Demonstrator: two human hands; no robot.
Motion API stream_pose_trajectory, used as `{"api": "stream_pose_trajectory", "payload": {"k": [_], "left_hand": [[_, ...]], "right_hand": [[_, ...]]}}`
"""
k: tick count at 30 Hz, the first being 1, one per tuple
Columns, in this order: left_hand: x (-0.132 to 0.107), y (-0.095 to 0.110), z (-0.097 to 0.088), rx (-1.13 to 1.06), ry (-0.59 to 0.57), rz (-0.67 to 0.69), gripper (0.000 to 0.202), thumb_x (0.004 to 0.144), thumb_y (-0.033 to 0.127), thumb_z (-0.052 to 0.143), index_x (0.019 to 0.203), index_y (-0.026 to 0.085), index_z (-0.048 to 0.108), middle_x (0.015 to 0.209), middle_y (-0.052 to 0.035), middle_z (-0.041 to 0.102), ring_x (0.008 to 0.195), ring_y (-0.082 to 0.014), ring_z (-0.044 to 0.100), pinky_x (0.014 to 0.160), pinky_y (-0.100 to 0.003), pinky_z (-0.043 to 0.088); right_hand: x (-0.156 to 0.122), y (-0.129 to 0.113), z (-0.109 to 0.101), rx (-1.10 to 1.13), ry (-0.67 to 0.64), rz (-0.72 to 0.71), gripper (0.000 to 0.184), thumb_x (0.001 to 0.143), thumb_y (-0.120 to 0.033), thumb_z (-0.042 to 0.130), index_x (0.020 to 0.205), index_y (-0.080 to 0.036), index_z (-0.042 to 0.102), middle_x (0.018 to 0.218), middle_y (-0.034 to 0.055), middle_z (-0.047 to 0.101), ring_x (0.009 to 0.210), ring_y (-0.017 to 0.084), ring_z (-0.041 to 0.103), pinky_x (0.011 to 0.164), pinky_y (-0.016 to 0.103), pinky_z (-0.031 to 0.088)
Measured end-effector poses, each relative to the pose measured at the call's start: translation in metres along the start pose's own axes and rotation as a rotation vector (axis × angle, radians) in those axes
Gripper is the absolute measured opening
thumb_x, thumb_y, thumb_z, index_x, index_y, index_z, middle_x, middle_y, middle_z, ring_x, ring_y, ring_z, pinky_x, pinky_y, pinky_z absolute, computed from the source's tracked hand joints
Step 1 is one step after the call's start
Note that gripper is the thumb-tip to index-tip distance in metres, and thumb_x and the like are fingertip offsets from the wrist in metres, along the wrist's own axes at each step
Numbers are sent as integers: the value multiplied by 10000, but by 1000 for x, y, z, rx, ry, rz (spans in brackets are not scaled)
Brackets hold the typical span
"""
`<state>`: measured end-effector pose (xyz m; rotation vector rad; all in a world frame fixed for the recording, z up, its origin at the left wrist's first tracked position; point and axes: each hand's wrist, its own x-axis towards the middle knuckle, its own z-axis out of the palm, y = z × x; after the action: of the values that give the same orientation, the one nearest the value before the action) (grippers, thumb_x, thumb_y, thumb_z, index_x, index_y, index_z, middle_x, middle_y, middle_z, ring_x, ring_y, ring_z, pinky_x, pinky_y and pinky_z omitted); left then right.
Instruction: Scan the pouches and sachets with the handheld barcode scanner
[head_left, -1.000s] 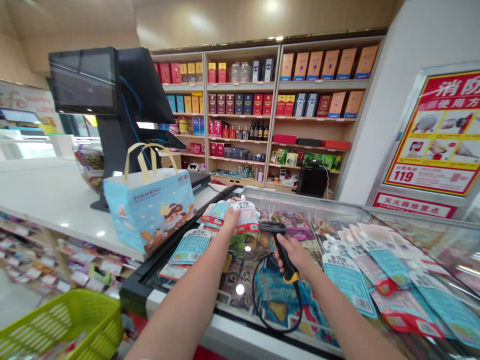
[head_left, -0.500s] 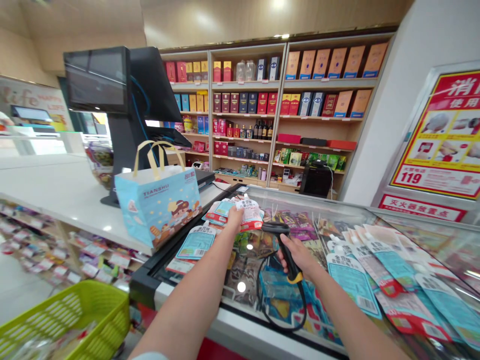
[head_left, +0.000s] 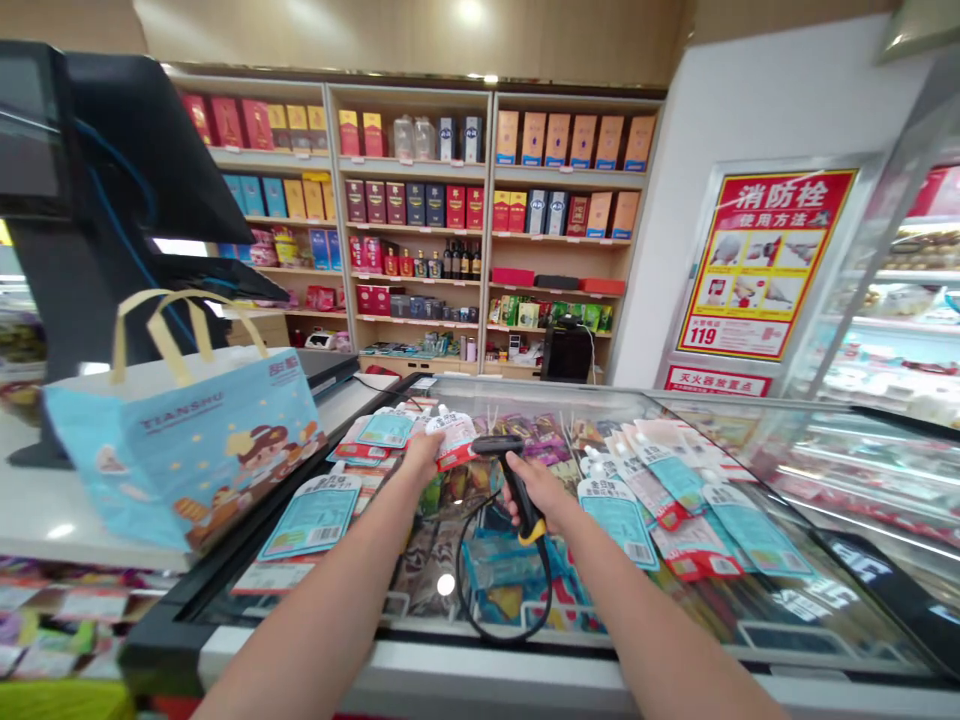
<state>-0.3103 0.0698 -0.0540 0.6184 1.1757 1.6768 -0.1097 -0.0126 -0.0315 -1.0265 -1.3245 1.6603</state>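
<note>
Head view: I see my left grip [head_left: 420,460] closed on a spout pouch [head_left: 454,435]; just right of it, my right grip [head_left: 536,495] closed around a barcode scanner [head_left: 516,483].

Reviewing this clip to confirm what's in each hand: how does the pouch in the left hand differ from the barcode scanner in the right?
The spouted pouch in the left hand is soft, white and red; the barcode scanner in the right hand is rigid and black with a yellow band. The scanner trails a cable; the pouch has none. Both are held above the glass-topped display chest.
</note>
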Motion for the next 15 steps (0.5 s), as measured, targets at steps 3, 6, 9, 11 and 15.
{"api": "stream_pose_trajectory", "payload": {"k": [3,6,9,11,15], "left_hand": [[-22,-16,35,105,-76,12,170,653,22,553,782,127,589,627,-29,634,555,-156,615,619,-317,536],[-47,-39,82,151,-160,54,169,623,17,560,742,129,602,631,-28,637,598,-166,627,636,-299,520],[-68,-65,133,186,-187,93,168,610,19,570,727,134,606,645,-27,643,661,-173,641,639,-272,500],[-81,-81,166,215,-194,118,151,620,36,582,729,138,603,677,-38,656,715,-181,647,633,-252,487],[-100,-105,222,240,-230,121,146,670,118,615,812,144,597,773,-76,681,832,-211,646,651,-259,484]], "right_hand": [[-14,-13,-20,65,72,-26,413,835,-540,489,670,-161,492,430,-31,526,310,86,470,313,205,439],[-34,-21,-48,72,154,-45,418,864,-514,459,640,-163,487,414,-26,510,301,90,462,308,209,433],[-54,-25,-81,65,248,-86,349,864,-487,485,709,-175,490,454,-36,539,316,92,478,313,209,439],[-66,-26,-103,52,311,-112,331,857,-485,505,732,-179,482,481,-36,560,323,91,488,317,210,445],[-84,-30,-144,23,413,-124,378,847,-512,504,686,-171,477,439,-26,541,310,97,485,317,219,451]]}}
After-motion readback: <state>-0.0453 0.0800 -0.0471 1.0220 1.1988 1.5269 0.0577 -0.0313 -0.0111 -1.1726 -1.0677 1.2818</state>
